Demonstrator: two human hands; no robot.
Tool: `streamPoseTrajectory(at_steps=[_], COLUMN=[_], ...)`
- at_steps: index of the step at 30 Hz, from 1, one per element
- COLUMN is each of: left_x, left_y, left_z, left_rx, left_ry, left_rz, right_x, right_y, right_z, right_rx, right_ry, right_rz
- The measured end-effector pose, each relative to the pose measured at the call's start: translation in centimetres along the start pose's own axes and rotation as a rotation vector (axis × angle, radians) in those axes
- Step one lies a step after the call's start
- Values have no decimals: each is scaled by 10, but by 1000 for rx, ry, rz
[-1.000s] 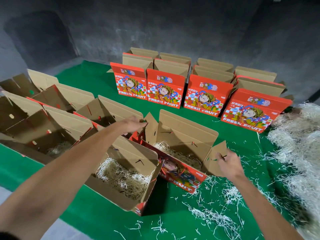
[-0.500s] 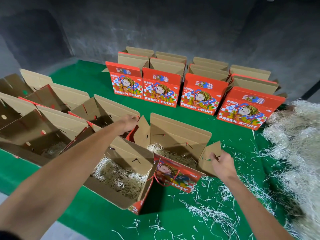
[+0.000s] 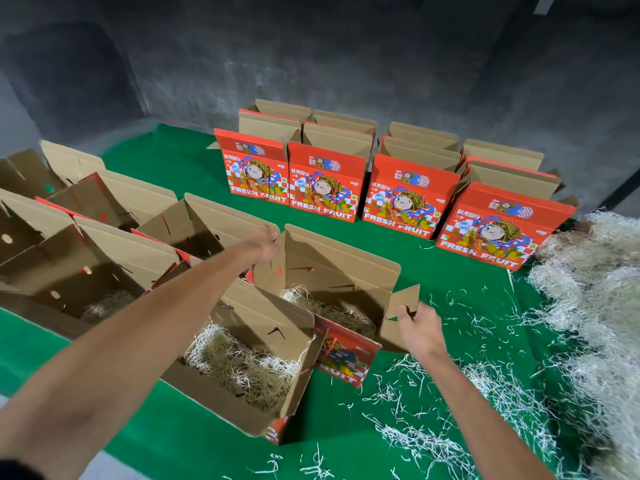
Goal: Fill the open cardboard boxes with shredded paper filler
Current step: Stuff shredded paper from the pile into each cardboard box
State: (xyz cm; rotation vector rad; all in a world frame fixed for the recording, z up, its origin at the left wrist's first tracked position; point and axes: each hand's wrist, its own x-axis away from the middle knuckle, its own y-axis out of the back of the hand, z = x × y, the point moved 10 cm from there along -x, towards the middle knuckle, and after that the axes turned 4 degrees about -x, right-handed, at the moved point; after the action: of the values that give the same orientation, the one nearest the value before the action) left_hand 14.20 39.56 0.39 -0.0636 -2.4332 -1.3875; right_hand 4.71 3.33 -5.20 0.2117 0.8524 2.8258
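Head view showed both hands on one open cardboard box (image 3: 332,271), which lay between them. The left hand (image 3: 265,242) had its fingers curled over the box's far left corner flap, and the right hand (image 3: 417,325) pinched the small side flap (image 3: 403,301) at the near right corner. That box held only a thin layer of shredded paper (image 3: 322,306) on its bottom.

Just nearer than the left hand, under the left forearm, a second box (image 3: 242,362) sat tipped toward the camera with a fuller bed of shreds. Farther to the left of that hand lay about five more open boxes (image 3: 86,271), one with a little filler showing. Beyond both hands stood upright printed boxes (image 3: 401,195): four in the front row and, as far as I could count, four behind them.

Well to the right of the right hand a large heap of filler (image 3: 595,289) was piled on the green cloth (image 3: 450,265), with loose strands scattered near that hand.

Judging by looks, the box would be light and fairly stiff, though its flaps bend easily, so a hold at two opposite corners suits it. The filler seemed feather-light, springy and tangled, best gathered in loose double handfuls; strands would likely shed on the way.
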Motion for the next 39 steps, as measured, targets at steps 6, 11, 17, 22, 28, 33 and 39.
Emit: streamPoseTrajectory(at_steps=[6,11,17,22,28,33,39], left_x=[-16,-29,-36,-40,-40,-28,-6], left_y=[6,26,51,67,66,69,57], left_z=[6,28,62,91,107,75,-12], left_rx=[-4,38,11,-6,21,-200,-251], left_ry=[-17,40,152,215,211,120,-185], left_rz=[-30,-100,-132,-169,-182,-311,-477], right_x=[-13,-29,-41,-38,-37,-37,-30], right_y=[-18,-39,-78,-111,-131,-126,-103], right_z=[-5,13,31,50,67,68,90], right_rx=[-46,-36,-82,-86,-72,-118,-242], right_ry=[-32,-16,-36,-21,1,-38,39], right_rz=[0,0,41,93,119,167,198])
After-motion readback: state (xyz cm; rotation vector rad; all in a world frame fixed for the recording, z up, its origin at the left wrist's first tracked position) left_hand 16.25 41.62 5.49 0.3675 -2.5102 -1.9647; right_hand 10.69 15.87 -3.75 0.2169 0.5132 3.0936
